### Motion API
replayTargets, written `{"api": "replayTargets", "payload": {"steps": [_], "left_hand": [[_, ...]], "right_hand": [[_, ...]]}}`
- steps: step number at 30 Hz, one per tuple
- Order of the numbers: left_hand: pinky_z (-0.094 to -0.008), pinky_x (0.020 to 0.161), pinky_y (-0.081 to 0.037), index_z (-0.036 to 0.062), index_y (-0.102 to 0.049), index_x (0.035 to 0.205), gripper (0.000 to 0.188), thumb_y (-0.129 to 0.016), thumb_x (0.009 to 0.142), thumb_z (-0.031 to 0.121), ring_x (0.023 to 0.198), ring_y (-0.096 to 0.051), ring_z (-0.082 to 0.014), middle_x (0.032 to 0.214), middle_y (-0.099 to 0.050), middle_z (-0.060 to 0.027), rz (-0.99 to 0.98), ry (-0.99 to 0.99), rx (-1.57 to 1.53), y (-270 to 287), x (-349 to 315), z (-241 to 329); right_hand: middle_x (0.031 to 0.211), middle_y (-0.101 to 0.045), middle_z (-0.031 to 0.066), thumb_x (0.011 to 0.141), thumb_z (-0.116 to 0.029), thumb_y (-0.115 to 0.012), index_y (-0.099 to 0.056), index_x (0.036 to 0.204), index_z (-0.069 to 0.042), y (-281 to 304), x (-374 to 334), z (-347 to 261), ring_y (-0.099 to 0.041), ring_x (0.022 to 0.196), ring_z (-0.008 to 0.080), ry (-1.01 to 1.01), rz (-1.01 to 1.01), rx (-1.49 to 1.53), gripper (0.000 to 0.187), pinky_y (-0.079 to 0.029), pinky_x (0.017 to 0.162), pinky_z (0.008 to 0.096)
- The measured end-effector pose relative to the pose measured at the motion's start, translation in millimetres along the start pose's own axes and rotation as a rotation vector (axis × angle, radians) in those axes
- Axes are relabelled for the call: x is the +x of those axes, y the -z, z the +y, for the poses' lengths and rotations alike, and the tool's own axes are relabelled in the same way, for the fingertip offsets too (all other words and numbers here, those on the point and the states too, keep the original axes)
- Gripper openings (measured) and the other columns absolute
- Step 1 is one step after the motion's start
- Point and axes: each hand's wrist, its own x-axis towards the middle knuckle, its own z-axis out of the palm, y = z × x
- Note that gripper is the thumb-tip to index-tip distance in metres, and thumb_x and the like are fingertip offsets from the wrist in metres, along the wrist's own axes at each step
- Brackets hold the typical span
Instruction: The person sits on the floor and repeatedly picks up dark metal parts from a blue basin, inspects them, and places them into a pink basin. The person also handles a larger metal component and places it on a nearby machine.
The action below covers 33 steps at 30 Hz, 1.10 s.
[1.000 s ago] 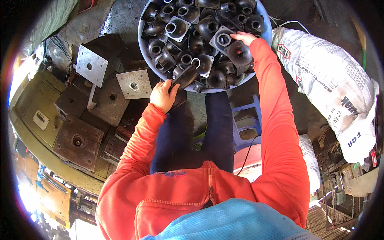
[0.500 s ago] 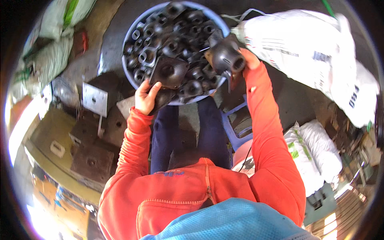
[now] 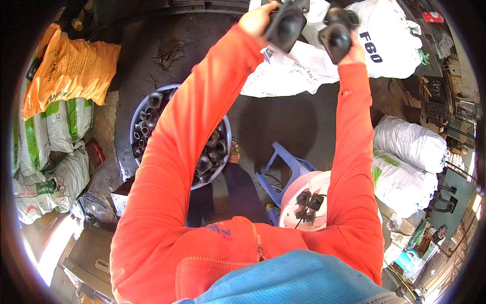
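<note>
Both arms reach out ahead, over a white sack (image 3: 296, 73). My left hand (image 3: 254, 23) is closed on black plastic parts (image 3: 287, 28) with flared square ends; fingers partly hidden behind them. Close by, my right hand (image 3: 356, 51) grips another black flared part (image 3: 335, 40), with a further dark piece showing above it. How many pieces each hand holds I cannot tell. A blue-grey basin (image 3: 227, 133) full of similar black parts (image 3: 154, 100) stands to the left, partly covered by my left sleeve.
A blue plastic stool (image 3: 284, 164) stands near my legs, beside a pink tub (image 3: 291, 201) with a few black pieces. A larger white sack (image 3: 387, 25) lies at far right, more white sacks (image 3: 410, 142) nearer. Orange (image 3: 76, 71) and green-white sacks (image 3: 33, 142) are at left.
Both hands have moved away from the basin, farther out and to the right above the white sack, still holding black parts. The view has turned rightward, so the basin appears lower left.
</note>
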Motion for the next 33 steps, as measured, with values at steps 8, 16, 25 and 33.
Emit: {"api": "replayTargets", "payload": {"steps": [8, 16, 25, 33], "left_hand": [[-0.0712, 0.103, -0.015, 0.0142, 0.0, 0.152, 0.093, -0.034, 0.088, 0.072, 0.142, -0.012, -0.0417, 0.159, 0.003, -0.0105, 0.216, 0.159, -0.087, -33, -26, -11], [-0.0354, 0.091, -0.048, -0.0016, -0.055, 0.121, 0.043, -0.048, 0.096, 0.032, 0.101, -0.062, -0.0242, 0.112, -0.064, -0.0143, 0.348, -0.124, 0.161, 154, -295, -28], [-0.0381, 0.093, -0.047, 0.0151, -0.064, 0.12, 0.057, -0.077, 0.07, 0.039, 0.113, -0.058, -0.0273, 0.123, -0.06, -0.0146, 0.911, 0.743, 1.118, 263, -558, -177], [-0.0489, 0.11, -0.024, 0.0218, -0.047, 0.134, 0.068, -0.073, 0.074, 0.039, 0.131, -0.034, -0.0361, 0.142, -0.033, -0.0167, 0.746, 0.558, 1.777, 274, -553, -244]], "right_hand": [[0.155, 0.009, 0.0187, 0.094, -0.052, -0.046, 0.014, 0.149, -0.014, 25, -9, 34, -0.023, 0.13, 0.0605, -0.455, 0.193, 0.1, 0.09, -0.039, 0.09, 0.0749], [0.099, -0.063, 0.0184, 0.093, -0.014, -0.055, -0.054, 0.112, 0.004, 14, -190, 182, -0.064, 0.085, 0.0267, 0.148, -0.166, -0.367, 0.026, -0.056, 0.074, 0.0408], [0.116, -0.054, 0.0133, 0.072, -0.022, -0.077, -0.053, 0.121, -0.013, 16, -285, 529, -0.053, 0.106, 0.0331, -0.028, -0.633, -1.529, 0.056, -0.048, 0.085, 0.0427], [0.15, -0.015, 0.0119, 0.055, -0.025, -0.088, -0.024, 0.143, -0.035, -43, -283, 554, -0.034, 0.129, 0.0424, -0.114, -0.846, -1.803, 0.109, -0.042, 0.102, 0.0478]]}}
